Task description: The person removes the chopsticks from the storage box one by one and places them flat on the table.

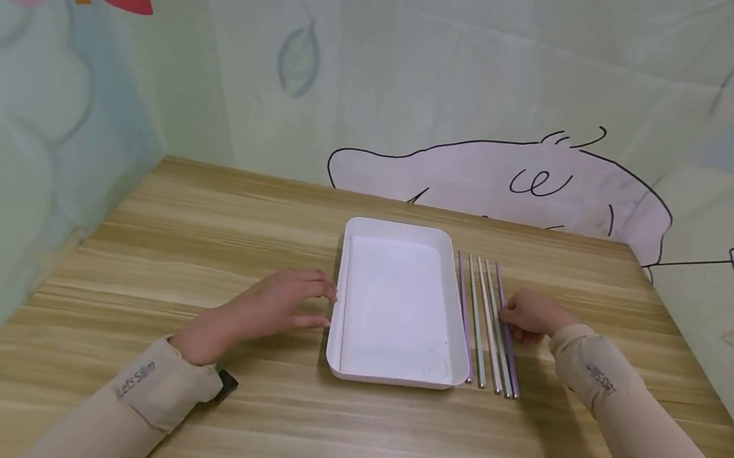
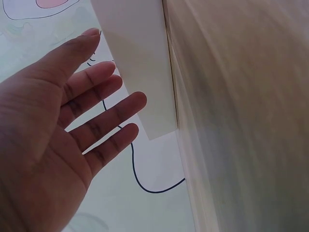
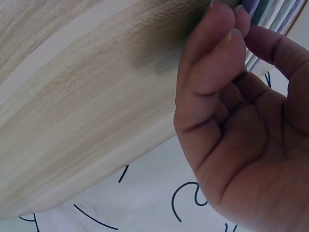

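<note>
A white rectangular tray (image 1: 391, 379) lies on the wooden table with nothing in it. My left hand (image 1: 278, 305) is at its left side, fingertips close to the wall; in the left wrist view the fingers of that hand (image 2: 91, 101) are spread and relaxed beside the tray's outer wall (image 2: 140, 58). Along the right side lie several metal chopsticks (image 1: 485, 331), silver and purple, roughly parallel. My right hand (image 1: 535, 315) pinches the outermost purple chopstick (image 1: 501, 292), fingers curled. In the right wrist view, my fingers and thumb partly hide the chopsticks (image 3: 277, 14).
The wooden table (image 1: 240, 223) meets a printed cloth backdrop (image 1: 423, 78) at the back and both sides. Part of a dark object (image 1: 226, 386) shows at my left wrist.
</note>
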`<state>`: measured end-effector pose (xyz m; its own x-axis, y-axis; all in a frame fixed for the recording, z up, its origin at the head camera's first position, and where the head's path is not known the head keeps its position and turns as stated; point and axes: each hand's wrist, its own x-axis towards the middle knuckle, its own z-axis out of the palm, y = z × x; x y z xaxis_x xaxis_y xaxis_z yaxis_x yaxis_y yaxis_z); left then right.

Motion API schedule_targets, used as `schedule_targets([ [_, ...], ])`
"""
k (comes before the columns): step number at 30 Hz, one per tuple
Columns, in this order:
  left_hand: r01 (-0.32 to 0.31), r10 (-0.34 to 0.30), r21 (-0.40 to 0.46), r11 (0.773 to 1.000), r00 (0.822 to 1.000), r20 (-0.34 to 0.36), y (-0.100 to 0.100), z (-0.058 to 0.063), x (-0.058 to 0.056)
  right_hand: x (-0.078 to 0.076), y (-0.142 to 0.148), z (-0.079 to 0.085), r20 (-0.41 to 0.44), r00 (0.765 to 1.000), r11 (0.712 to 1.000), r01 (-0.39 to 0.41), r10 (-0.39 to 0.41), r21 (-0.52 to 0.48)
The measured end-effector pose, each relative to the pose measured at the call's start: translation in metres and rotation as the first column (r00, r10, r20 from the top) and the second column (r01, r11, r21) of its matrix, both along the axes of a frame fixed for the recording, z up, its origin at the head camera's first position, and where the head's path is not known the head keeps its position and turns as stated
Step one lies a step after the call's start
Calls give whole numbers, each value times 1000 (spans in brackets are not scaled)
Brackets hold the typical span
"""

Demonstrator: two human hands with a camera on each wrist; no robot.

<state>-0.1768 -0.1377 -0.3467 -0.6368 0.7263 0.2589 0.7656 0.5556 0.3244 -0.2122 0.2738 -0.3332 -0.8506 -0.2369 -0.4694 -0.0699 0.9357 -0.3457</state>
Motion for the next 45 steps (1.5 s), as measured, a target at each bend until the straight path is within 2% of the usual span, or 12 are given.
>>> schedule_targets([
  [10, -4, 4, -8, 1000, 1000, -4, 0, -1, 1, 1, 1, -1, -8, 1000, 1000, -3, 3, -15],
  [25, -4, 4, -9, 1000, 1000, -10, 1, 0, 2, 0, 4, 1, 73, 996, 997, 62, -58, -51],
  [29, -9, 9, -11, 1000, 1000, -11, 1, 0, 2, -2, 6, 2, 69, 995, 995, 71, -67, -66],
  [37, -5, 5, 0, 1000, 1000, -16, -1, 1, 1, -5, 1, 7, -11, 1000, 997, 5, -6, -82],
  [45, -1, 2, 6, 1000, 1000, -15, -1, -1, 0, -4, -16, 18, -52, 998, 995, -49, 45, -86],
])
